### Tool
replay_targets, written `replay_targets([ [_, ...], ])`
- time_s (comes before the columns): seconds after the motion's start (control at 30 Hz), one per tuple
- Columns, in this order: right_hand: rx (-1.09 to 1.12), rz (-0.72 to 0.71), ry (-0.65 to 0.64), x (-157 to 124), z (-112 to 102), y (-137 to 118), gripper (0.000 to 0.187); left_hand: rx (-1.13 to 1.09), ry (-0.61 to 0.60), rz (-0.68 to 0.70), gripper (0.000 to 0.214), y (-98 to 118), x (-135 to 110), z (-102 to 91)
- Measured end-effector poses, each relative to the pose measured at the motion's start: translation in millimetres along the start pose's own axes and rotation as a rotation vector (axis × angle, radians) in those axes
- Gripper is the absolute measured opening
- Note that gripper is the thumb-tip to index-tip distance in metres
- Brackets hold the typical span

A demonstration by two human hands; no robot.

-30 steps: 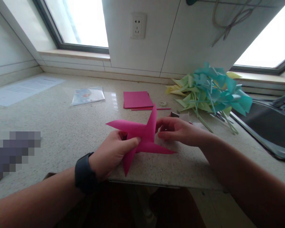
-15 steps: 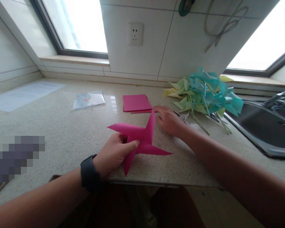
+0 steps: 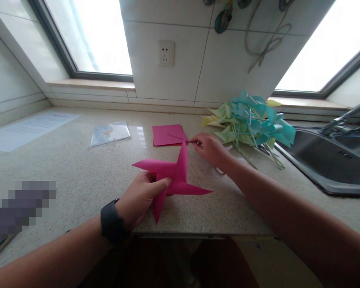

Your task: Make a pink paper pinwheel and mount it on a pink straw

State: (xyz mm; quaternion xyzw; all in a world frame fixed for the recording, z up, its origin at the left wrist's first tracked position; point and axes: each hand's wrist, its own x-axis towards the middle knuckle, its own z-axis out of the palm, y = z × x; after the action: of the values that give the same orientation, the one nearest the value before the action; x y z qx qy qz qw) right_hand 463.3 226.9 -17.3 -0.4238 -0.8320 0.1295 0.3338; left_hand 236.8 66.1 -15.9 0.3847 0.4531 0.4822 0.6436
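Note:
A pink paper pinwheel [image 3: 177, 176] with pointed blades is pinched between the thumb and fingers of my left hand [image 3: 148, 190], just above the counter. The fingers behind the paper are mostly hidden. Close to the pinwheel's upper blade, my right hand [image 3: 208, 148] grips a thin, dark reddish stick-like thing [image 3: 191, 141]. Its far end is blurred over a stack of pink paper squares [image 3: 168, 135], so its exact kind cannot be made out. A pale, partly hidden item lies beneath my right wrist.
Finished green, yellow and teal pinwheels [image 3: 252, 120] lie piled at the right, beside the metal sink [image 3: 342, 160]. A clear plastic packet [image 3: 110, 133] and a printed sheet [image 3: 30, 130] rest on the left. The counter's front edge [image 3: 180, 235] runs close to me.
My right hand has closed on the thin stick-like thing and lifted it from beside the paper stack. The left hand keeps hold of the pinwheel. The whole view has shifted slightly.

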Motion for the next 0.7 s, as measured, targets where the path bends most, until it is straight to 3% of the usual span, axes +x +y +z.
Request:
replay_targets([
  [0.1,0.225,0.117,0.202,-1,-6,-2,0.016,-0.002,0.01,-0.006,0.027,0,1,0.5],
  [0.2,0.488,0.205,0.309,-8,-13,-4,0.018,-0.014,0.026,-0.023,0.031,1,1,1.2],
  [0.43,0.892,0.297,0.351,-21,-29,-15,0.017,-0.022,0.001,-0.025,0.032,1,1,0.8],
  [0.7,0.982,0.229,0.317,-29,-42,-37,0.013,0.044,0.0,-0.028,0.03,-4,3,-4.5],
])
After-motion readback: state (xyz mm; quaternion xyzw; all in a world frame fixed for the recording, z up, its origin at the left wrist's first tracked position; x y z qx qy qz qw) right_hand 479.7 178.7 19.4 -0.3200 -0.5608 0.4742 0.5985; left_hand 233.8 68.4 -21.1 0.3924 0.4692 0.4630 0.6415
